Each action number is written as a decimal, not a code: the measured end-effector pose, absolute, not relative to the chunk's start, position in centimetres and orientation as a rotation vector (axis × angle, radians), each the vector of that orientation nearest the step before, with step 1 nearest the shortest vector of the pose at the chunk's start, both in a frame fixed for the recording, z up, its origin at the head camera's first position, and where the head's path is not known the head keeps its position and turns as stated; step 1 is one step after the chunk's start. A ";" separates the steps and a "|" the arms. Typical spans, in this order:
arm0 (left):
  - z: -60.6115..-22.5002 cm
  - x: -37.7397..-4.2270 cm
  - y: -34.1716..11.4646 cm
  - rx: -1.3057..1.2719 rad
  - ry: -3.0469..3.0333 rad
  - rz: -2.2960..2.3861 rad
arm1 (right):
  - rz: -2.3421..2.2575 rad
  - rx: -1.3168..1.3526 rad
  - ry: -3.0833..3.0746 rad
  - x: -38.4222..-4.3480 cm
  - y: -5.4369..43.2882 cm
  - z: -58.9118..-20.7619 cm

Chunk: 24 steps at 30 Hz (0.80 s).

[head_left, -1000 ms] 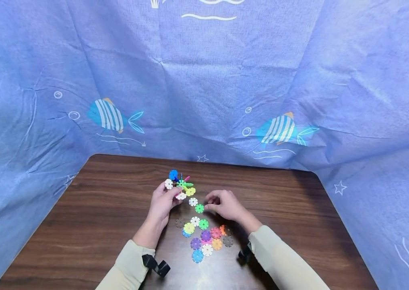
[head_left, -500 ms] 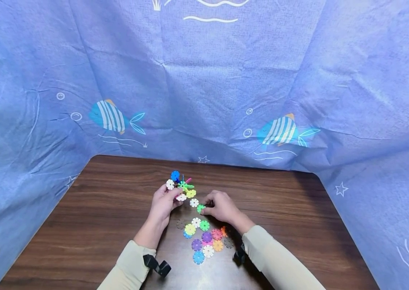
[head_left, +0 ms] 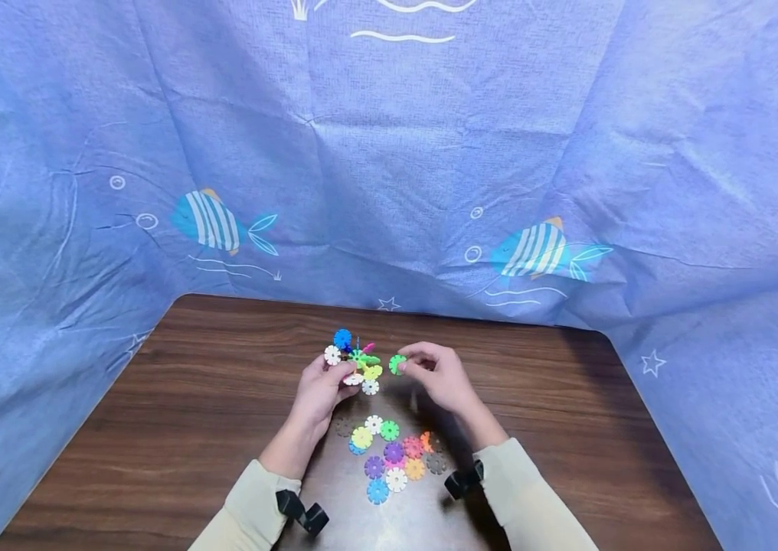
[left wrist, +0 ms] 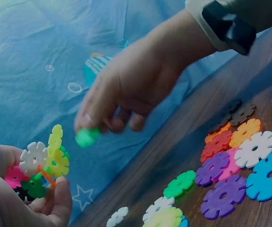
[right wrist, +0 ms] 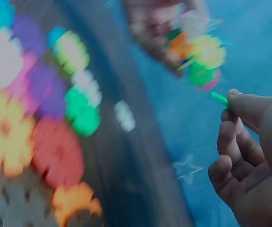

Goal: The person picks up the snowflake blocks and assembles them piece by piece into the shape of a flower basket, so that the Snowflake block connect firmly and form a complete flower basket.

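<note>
At the fingertips of our right hand (head_left: pixel 442 380), a green disc (head_left: pixel 397 365) sits pinched between thumb and forefinger, its free edge pointing toward our left hand (head_left: pixel 315 394). Face-on it is round, equally long every way; from the right wrist it shows edge-on, a thin sliver slanting up and leftward. It juts past the fingertips, raised above the table (head_left: pixel 189 428) and apart from what we hold opposite. It looks bright green, with a notched, petalled rim. Our left hand grips a joined cluster (head_left: pixel 357 357) of similar discs, blue, white, green, pink and yellow, set at differing angles. Lower down, a white disc (head_left: pixel 371 387) lies on the table. Nearer us, loose discs (head_left: pixel 393 452) spread out, some overlapping, purple, red, orange and blue among them.
</note>
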State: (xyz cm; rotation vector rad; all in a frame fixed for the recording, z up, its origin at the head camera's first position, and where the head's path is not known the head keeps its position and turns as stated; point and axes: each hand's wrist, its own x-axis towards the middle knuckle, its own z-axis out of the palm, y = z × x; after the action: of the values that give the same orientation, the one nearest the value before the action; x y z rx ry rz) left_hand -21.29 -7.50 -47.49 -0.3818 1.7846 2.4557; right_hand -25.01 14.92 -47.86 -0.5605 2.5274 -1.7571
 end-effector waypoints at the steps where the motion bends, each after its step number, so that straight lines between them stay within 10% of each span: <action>1: -47.5 -21.2 -7.4 -0.379 1.785 2.449 | -1.810 -0.549 2.503 -24.8 15.0 -47.6; 24: -47.4 -20.6 -6.0 -0.190 1.996 2.352 | -2.079 -0.415 2.350 -23.6 14.7 -48.1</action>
State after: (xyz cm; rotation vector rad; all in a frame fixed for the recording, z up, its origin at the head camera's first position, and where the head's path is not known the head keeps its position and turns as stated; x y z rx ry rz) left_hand -20.55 -6.03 -47.44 -0.1902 1.9964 2.3522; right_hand -23.60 14.69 -48.14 -0.4145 2.3497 -2.0788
